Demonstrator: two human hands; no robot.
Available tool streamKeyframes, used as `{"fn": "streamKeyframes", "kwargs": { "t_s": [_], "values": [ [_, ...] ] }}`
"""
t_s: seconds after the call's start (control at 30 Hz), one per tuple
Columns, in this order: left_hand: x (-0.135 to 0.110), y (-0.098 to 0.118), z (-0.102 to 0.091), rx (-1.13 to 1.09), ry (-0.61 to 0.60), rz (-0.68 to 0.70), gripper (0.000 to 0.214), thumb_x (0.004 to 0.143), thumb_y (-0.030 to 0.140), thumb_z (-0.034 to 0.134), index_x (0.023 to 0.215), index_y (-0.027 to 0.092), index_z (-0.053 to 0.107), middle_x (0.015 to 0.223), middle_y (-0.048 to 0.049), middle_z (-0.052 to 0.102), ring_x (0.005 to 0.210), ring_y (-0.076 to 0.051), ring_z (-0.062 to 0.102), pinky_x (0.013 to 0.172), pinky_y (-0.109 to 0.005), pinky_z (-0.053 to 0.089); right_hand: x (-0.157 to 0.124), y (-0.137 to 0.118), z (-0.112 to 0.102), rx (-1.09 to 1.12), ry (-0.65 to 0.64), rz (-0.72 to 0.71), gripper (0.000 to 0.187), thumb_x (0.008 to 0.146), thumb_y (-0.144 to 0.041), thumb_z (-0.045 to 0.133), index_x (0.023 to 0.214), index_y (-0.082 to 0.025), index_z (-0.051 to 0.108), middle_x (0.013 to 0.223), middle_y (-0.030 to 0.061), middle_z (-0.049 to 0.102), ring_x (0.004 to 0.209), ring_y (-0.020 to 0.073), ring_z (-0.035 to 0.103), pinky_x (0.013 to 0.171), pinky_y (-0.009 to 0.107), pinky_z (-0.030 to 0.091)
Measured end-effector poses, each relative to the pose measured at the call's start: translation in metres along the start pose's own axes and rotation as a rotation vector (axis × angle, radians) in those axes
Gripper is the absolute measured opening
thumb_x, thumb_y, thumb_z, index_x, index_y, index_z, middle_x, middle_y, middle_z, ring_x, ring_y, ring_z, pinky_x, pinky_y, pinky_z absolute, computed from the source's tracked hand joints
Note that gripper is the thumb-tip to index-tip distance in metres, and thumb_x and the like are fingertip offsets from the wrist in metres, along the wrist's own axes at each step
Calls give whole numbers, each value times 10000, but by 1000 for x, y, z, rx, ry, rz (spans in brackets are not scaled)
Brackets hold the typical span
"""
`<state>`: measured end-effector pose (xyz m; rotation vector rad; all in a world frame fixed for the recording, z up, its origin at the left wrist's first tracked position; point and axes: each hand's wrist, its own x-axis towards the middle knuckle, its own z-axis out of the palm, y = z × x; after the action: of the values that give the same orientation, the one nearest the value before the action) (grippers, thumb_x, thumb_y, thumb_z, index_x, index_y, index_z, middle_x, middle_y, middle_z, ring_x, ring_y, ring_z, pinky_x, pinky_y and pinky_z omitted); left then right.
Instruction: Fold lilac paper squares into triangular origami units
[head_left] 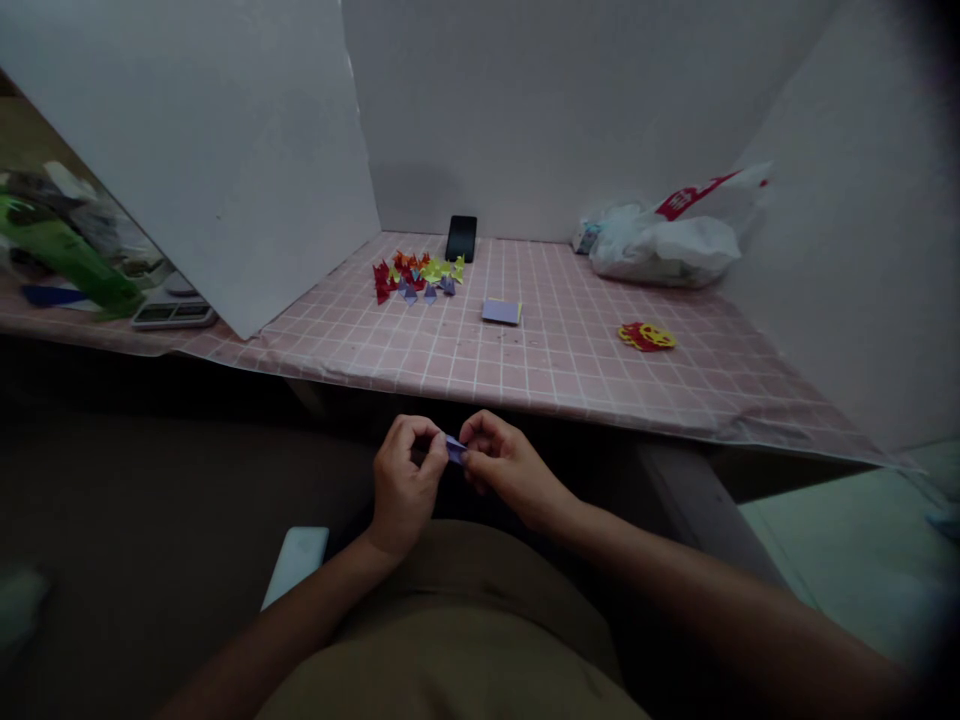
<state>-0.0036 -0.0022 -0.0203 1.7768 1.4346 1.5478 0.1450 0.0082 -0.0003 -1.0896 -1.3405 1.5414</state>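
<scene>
My left hand (405, 475) and my right hand (501, 462) meet below the table's front edge, over my lap. Both pinch a small folded piece of purple paper (454, 449) between thumbs and fingertips. On the pink checked tablecloth (570, 370) lies a cluster of small folded paper pieces (417, 275) in red, orange, yellow and purple. A small stack of paper sheets (502, 312), purple on top with a yellow edge, lies nearer the middle.
A black phone (461, 238) leans against the back wall. White plastic bags (667, 240) sit at the back right. A red and yellow paper cut-out (646, 336) lies right. A white board (225, 150) stands at left, with a calculator (174, 314) and clutter beyond.
</scene>
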Motion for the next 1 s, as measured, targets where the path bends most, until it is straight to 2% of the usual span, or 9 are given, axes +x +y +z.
{"fn": "streamKeyframes", "kwargs": {
  "t_s": [0.1,0.27,0.37,0.5,0.6,0.73,1.0],
  "values": [
    [2,-2,0,-60,16,-58,46,865,169,581,853,192,620,865,-20,631,793,-163,615,704,-266,490,0,0,-1,-57,21,-80,94,740,-184,563,832,-199,557,589,-60,537,496,96,466,480,226,356],
    [2,-3,1,-142,-10,-182,49,849,184,598,866,189,644,874,-29,682,718,-153,636,651,-263,507,1,-1,-7,-173,111,-143,65,750,-159,541,796,-190,577,617,-45,519,535,107,457,504,239,343],
    [2,-3,3,-172,1,-203,31,841,190,606,851,184,635,876,-29,683,683,-141,631,638,-260,515,2,-1,-8,-135,87,-156,58,800,-215,568,855,-195,565,639,-44,521,555,120,468,517,249,361],
    [3,-2,3,-177,18,-189,32,849,194,603,857,182,632,871,-30,686,736,-150,650,669,-264,525,0,0,-5,-223,52,-270,116,839,-282,630,917,-203,599,702,-29,550,648,143,507,608,273,401],
    [2,-2,3,-188,19,-182,30,854,187,597,856,181,626,887,-35,691,773,-158,663,688,-273,530,-2,1,-3,-339,69,-324,53,834,-245,646,845,-203,616,772,2,611,728,163,553,690,295,427],
    [-1,-2,3,-204,13,-172,23,863,180,592,848,182,609,925,-44,694,786,-158,664,697,-280,535,-4,0,-3,-438,130,-343,92,845,-206,608,754,-206,598,769,19,625,732,178,573,682,301,428],
    [-4,0,4,-164,37,-78,49,866,162,586,826,191,585,920,-36,688,817,-161,658,701,-273,534,-3,2,-3,-461,185,-389,124,819,-129,580,729,-207,548,770,13,573,735,170,541,677,294,407]
  ]
}}
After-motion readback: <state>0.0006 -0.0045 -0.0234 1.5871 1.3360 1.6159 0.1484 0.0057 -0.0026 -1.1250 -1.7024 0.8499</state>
